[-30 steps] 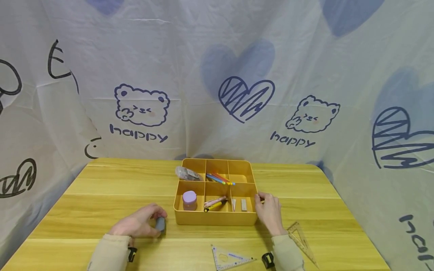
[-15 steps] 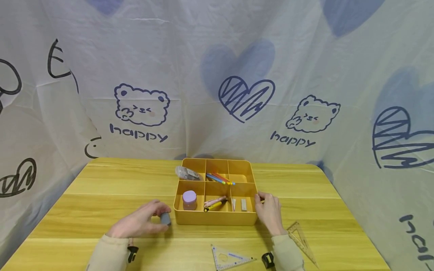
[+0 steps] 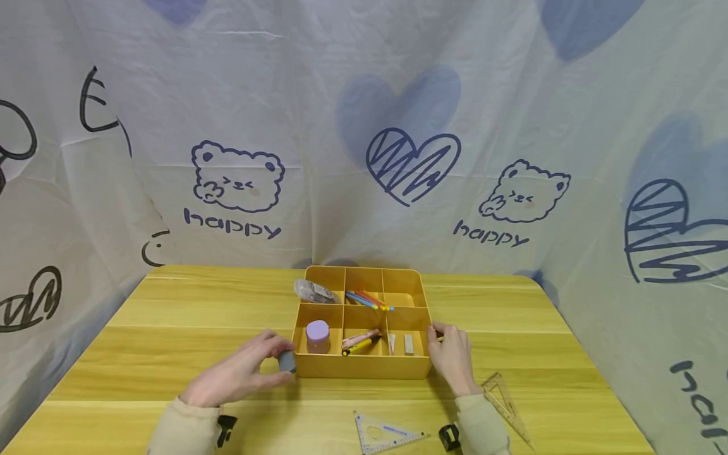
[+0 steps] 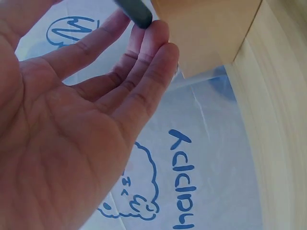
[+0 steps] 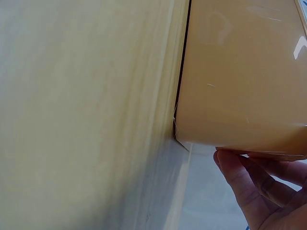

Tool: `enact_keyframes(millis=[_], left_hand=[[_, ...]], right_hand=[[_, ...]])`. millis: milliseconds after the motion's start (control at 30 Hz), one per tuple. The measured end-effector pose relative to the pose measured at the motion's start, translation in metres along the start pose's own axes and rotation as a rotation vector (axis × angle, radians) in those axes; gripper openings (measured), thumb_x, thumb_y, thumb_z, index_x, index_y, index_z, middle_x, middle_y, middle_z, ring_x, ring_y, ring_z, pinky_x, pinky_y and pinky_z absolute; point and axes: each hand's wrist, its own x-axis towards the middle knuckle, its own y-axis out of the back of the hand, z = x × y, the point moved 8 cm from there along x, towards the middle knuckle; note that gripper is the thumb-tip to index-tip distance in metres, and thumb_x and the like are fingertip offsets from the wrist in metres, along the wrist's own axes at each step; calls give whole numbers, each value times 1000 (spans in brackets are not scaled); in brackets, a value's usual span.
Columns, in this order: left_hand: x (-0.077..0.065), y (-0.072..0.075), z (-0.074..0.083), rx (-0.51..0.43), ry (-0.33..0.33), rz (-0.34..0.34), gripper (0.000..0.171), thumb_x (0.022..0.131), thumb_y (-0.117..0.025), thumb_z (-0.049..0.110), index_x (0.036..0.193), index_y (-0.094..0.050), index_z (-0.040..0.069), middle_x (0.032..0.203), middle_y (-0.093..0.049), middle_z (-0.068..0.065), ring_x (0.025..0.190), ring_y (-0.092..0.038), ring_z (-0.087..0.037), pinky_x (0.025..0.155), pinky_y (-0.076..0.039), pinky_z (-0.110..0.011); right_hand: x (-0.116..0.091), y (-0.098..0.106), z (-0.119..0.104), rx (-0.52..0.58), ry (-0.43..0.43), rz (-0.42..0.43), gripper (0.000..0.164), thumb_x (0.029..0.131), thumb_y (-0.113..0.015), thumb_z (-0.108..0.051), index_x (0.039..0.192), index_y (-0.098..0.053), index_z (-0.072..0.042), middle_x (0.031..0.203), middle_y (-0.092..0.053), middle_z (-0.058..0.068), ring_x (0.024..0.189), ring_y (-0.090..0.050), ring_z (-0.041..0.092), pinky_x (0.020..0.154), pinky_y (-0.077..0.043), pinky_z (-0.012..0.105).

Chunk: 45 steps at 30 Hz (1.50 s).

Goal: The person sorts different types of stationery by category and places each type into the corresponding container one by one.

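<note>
In the head view my left hand (image 3: 247,373) holds a small dark grey block with rounded ends (image 3: 287,361) at its fingertips, close to the front left corner of a yellow divided organizer box (image 3: 364,366). The left wrist view shows only one end of the grey block (image 4: 136,12), so its kind is unclear. My right hand (image 3: 452,357) grips the box's right wall near the front corner. In the right wrist view its fingertips (image 5: 228,158) touch the outside of the box (image 5: 240,86).
Inside the box are a purple-lidded jar (image 3: 318,336), a clear plastic-wrapped item (image 3: 315,291), coloured pens (image 3: 368,299), a yellow pen (image 3: 359,345) and a pale eraser-like block (image 3: 409,344). Two set squares, one clear (image 3: 387,435) and one brownish (image 3: 506,407), lie on the wooden table (image 3: 170,316).
My left hand has moved right and slightly away from me, bringing the grey block up to the box's left front corner. The right hand and the box have stayed put.
</note>
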Motion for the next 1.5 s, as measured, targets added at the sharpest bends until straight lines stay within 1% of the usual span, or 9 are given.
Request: enact_keyframes(millis=[167,400,533,633,800,1000,1167,1333,1500], left_hand=[[2,1,10,43,-28,35,37,93,-71,29,123,-65,8,115,-58,0,100,-59,-10,91,-57,-35],[7,-3,21,91,-25,85,33,95,-69,27,124,-64,14,114,-58,0,95,-57,-9,80,-55,-24],[11,-8,30,94,-72,111,31,95,-68,22,124,-62,14,111,-58,0,93,-56,-10,78,-55,-24],[15,-12,37,97,-100,133,30,94,-67,18,123,-61,14,111,-58,0,96,-58,-13,82,-56,-28],[25,-18,50,100,-123,170,33,92,-68,12,124,-61,8,113,-57,-5,99,-58,-15,87,-57,-31],[39,-21,62,95,-112,196,35,89,-69,9,123,-62,1,114,-58,-10,98,-58,-18,85,-57,-30],[48,-27,78,156,-157,230,32,90,-71,9,120,-64,1,112,-60,-10,97,-55,-18,84,-54,-33],[58,-34,96,224,-229,262,30,89,-74,8,117,-65,0,108,-63,-11,90,-55,-16,77,-52,-28],[69,-42,111,323,-253,277,30,90,-76,13,116,-67,3,107,-66,-9,87,-60,-17,71,-52,-25]], right_hand=[[0,0,0,7,-4,-4,27,96,-58,-7,110,-74,9,91,-77,20,60,-68,18,61,-55,36],[1,0,1,13,-8,-6,27,96,-58,-7,111,-73,10,91,-77,20,60,-69,18,60,-55,35],[0,0,1,18,-7,-4,26,96,-58,-7,109,-74,9,89,-77,19,58,-66,15,59,-53,34],[0,1,1,17,-2,0,23,96,-58,-6,102,-77,6,85,-77,17,54,-60,12,57,-49,31],[0,0,1,18,2,-2,23,96,-58,-6,100,-77,5,83,-77,16,51,-54,10,54,-45,28],[0,0,1,13,7,1,23,96,-59,-6,104,-76,7,86,-77,17,53,-60,12,56,-49,32],[0,0,1,12,10,2,24,96,-58,-6,104,-76,7,86,-77,18,53,-60,11,55,-48,32],[0,0,2,13,9,-2,24,96,-58,-7,105,-76,7,87,-77,18,51,-55,9,54,-46,30],[0,-1,2,16,-2,-9,25,97,-58,-7,108,-75,8,88,-77,19,51,-53,9,55,-46,30]])
